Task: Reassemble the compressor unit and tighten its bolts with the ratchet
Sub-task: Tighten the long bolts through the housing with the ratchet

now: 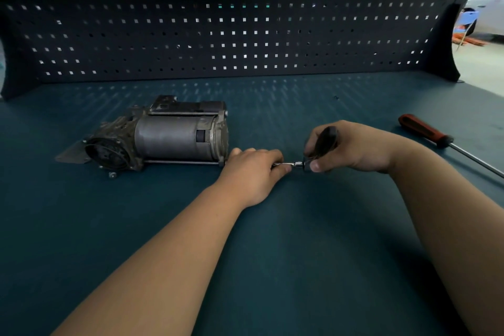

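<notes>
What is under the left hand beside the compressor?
A thin metal shaft sticks out from under the left hand toward the ratchet in the right hand. Its other end is covered.

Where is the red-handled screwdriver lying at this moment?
In the head view, the red-handled screwdriver lies on the bench at the right, just beyond the right hand.

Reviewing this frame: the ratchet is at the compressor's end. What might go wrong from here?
1. The compressor lies unclamped on the bench; torque may roll it.
2. The left hand hides where the extension meets the long bolt; a slip could pinch fingers.
3. The small loose fastener by the compressor may get forgotten.
</notes>
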`<act>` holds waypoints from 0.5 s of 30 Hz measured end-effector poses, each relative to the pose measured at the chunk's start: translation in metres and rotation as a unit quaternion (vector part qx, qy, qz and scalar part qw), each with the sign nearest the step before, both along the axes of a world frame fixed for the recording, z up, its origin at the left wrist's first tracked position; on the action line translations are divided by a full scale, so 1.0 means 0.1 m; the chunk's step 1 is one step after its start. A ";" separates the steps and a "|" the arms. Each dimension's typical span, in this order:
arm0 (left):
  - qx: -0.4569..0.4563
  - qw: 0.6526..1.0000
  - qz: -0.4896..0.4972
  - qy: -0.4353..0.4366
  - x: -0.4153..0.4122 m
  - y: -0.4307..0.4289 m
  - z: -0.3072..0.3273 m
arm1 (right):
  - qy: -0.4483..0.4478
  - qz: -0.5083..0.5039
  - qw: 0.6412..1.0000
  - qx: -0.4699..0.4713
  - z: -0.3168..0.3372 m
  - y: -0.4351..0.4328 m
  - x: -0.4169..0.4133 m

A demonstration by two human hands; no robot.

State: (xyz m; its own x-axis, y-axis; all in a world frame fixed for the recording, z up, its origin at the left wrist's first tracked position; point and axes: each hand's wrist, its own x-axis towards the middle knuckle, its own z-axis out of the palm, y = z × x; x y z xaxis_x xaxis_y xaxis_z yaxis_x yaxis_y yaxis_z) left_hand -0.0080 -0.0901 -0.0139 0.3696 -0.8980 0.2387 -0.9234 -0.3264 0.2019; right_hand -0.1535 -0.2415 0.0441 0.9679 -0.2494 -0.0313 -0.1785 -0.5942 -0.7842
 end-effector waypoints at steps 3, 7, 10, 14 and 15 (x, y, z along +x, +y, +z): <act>-0.003 1.000 0.007 -0.004 -0.01 0.00 0.00 | -0.031 -0.026 0.998 0.056 -0.06 0.00 0.03; -0.024 1.000 0.005 0.004 -0.02 0.01 -0.01 | -0.057 -0.154 0.982 0.095 -0.23 0.02 0.17; -0.037 0.999 0.005 0.014 -0.02 0.01 -0.01 | -0.011 -0.210 0.978 0.002 -0.34 0.05 0.27; -0.038 0.999 0.001 0.011 -0.01 0.01 -0.02 | 0.004 -0.237 0.971 -0.021 -0.36 0.05 0.30; -0.039 0.999 0.001 0.014 -0.01 0.00 -0.02 | 0.004 -0.238 0.971 -0.024 -0.35 0.05 0.30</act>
